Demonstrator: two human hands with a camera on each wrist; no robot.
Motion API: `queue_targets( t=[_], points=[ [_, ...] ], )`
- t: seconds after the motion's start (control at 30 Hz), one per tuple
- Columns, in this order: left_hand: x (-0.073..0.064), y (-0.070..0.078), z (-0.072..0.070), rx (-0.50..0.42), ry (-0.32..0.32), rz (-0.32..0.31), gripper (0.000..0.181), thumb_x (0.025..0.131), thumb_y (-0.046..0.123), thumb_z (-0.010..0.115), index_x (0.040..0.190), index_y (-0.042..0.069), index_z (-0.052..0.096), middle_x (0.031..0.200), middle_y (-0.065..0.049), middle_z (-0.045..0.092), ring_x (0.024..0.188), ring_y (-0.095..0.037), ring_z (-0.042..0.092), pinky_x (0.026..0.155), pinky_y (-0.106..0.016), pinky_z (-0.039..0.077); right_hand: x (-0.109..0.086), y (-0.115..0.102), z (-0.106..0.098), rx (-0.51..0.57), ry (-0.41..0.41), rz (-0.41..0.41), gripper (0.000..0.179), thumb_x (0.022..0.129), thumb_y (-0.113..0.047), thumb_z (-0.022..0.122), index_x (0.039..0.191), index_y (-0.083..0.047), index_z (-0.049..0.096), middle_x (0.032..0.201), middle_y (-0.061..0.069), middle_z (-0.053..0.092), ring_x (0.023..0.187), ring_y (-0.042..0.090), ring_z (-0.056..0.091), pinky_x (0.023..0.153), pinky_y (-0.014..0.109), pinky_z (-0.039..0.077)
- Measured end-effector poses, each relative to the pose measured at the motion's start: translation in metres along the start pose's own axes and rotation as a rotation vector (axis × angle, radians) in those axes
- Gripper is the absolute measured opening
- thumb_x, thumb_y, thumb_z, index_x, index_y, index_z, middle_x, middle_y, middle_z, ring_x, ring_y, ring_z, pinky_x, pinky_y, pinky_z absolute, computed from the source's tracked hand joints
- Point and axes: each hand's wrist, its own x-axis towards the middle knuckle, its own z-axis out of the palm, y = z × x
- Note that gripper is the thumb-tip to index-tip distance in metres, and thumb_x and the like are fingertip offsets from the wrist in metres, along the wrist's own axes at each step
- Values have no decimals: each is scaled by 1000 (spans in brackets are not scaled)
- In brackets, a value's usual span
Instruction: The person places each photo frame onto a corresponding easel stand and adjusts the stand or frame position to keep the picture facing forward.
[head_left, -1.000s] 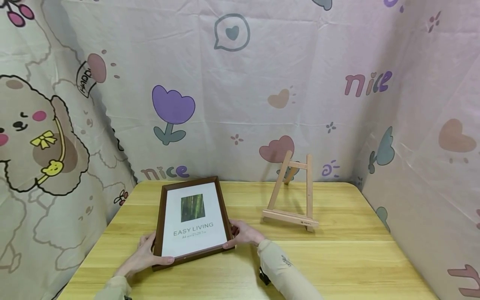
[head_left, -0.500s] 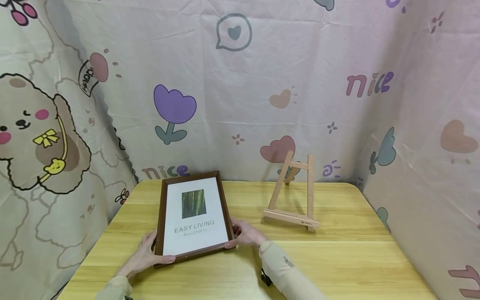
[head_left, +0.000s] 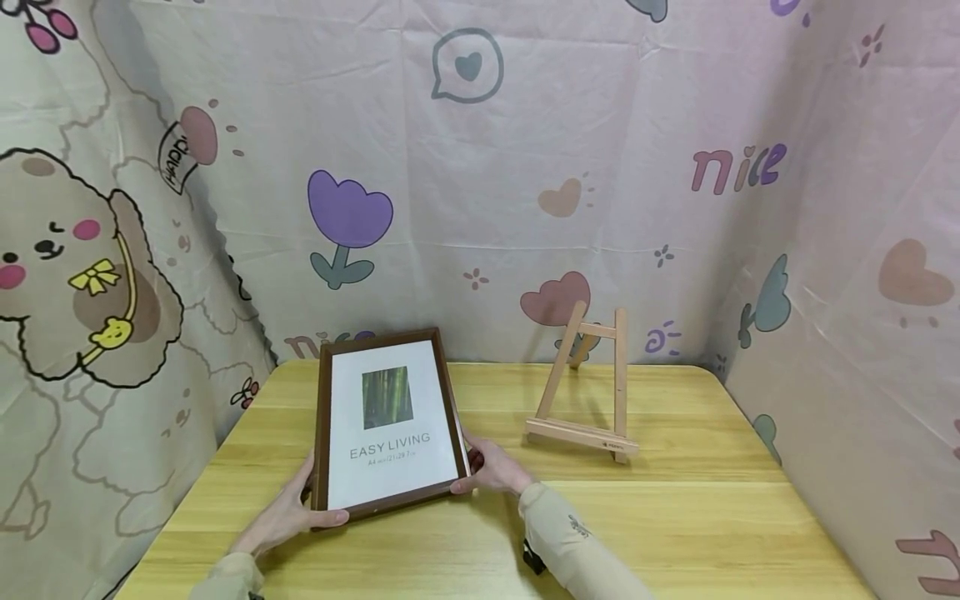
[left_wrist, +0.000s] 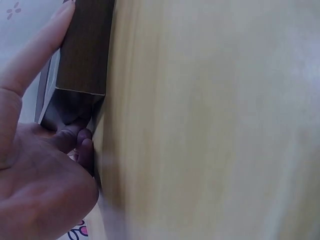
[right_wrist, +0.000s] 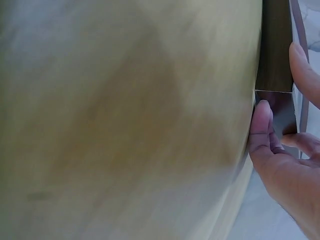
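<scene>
A brown picture frame (head_left: 386, 427) with a white insert reading EASY LIVING leans back at the left of the table, its far edge raised. My left hand (head_left: 281, 515) grips its near left corner, the thumb lying along the front edge and the other fingers round the side. At the near right corner my right hand (head_left: 491, 468) holds it likewise, thumb on the front edge. Both wrist views show the corners of the frame (left_wrist: 85, 47) between thumb and curled fingers; some fingertips are hidden beneath. A small wooden easel (head_left: 581, 432) stands to the right, touched by neither hand.
The light wood table (head_left: 697, 517) extends to the right of the easel and in front of the picture frame. A printed cloth (head_left: 480, 167) hangs behind the table and along both sides.
The far edge of the picture frame has risen, tilting it more upright, while both hands keep their grip on the near corners. The easel has not moved.
</scene>
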Motion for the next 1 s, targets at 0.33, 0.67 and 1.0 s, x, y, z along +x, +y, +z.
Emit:
queue_targets(
  t=[0.33, 0.67, 1.0],
  points=[
    [0, 0, 3, -5, 10, -13, 137, 78, 28, 87, 157, 7, -23, 164, -35, -7, 150, -57, 3, 117, -75, 10, 0, 2, -1, -30, 3, -20, 106, 73, -7, 88, 159, -7, 26, 87, 8, 66, 75, 13, 57, 66, 21, 51],
    [0, 1, 3, -23, 24, -19, 138, 78, 29, 86, 157, 8, -25, 164, -35, -9, 150, -57, 2, 117, -74, 13, 1, 1, 1, -70, 27, -37, 107, 73, -9, 89, 159, -6, 26, 88, 9, 68, 75, 11, 59, 69, 23, 53],
    [-1, 4, 1, -1, 75, -25, 140, 77, 30, 88, 157, 12, -25, 166, -29, -14, 150, -57, -3, 117, -76, 8, 2, -3, 3, -69, 81, -66, 107, 73, -9, 89, 159, -7, 27, 86, 9, 66, 72, 9, 55, 64, 20, 50]
  ],
)
